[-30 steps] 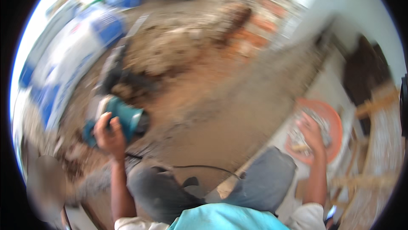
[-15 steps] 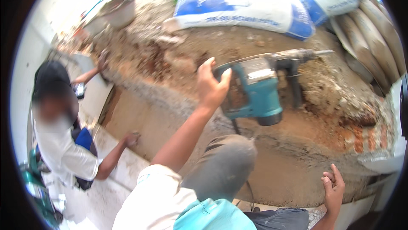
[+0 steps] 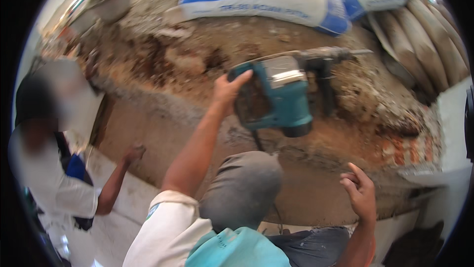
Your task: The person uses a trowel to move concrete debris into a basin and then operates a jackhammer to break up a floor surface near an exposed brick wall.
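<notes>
A teal rotary hammer (image 3: 288, 100) lies on the rubble ledge in front of me, its bit pointing right. My left hand (image 3: 229, 92) is closed at its rear handle, the thumb along the top corner; the other fingers are partly hidden. From the lower end of that handle a dark cable (image 3: 257, 140) runs down past my knee. A dark side handle (image 3: 324, 89) hangs below the front of the machine. At the right, my right hand (image 3: 360, 192) is raised above the trench, holding nothing, its fingers loosely bent and apart.
A co-worker (image 3: 47, 168) crouches at the left, one hand (image 3: 133, 153) over the trench (image 3: 148, 124). White-and-blue bags (image 3: 256, 0) and stacked brown sacks (image 3: 419, 40) lie beyond the ledge. A bucket (image 3: 113, 3) stands far left. Broken bricks (image 3: 405, 149) show at the right.
My left hand has gone from spread fingers beside the handle to closing on it. My right hand has come up and inward. The whole view has shifted, with the scene moving left.
</notes>
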Motion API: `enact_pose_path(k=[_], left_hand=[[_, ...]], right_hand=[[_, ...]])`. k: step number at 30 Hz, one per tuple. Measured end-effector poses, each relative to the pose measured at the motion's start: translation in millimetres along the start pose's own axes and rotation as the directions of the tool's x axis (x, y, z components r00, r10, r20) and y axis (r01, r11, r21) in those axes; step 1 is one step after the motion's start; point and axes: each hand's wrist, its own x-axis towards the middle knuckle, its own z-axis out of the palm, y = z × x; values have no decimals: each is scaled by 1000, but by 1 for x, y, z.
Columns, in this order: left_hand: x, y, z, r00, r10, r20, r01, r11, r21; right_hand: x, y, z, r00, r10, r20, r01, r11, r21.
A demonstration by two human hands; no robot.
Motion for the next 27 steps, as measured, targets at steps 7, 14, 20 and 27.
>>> enact_pose_path(k=[7, 14, 20, 27], left_hand=[[-2, 16, 13, 993, 110, 52, -116, 987, 116], [-38, 60, 67, 959, 216, 181, -271, 882, 386], [-65, 54, 90, 935, 213, 283, -310, 877, 366], [-121, 38, 133, 855, 223, 467, -466, 726, 506]], right_hand=[[26, -10, 12, 995, -96, 24, 97, 993, -68], [33, -26, 46, 939, -342, 34, 339, 938, 71], [29, -48, 84, 840, -517, -165, 541, 820, 186], [21, -47, 142, 762, -600, -245, 647, 725, 237]])
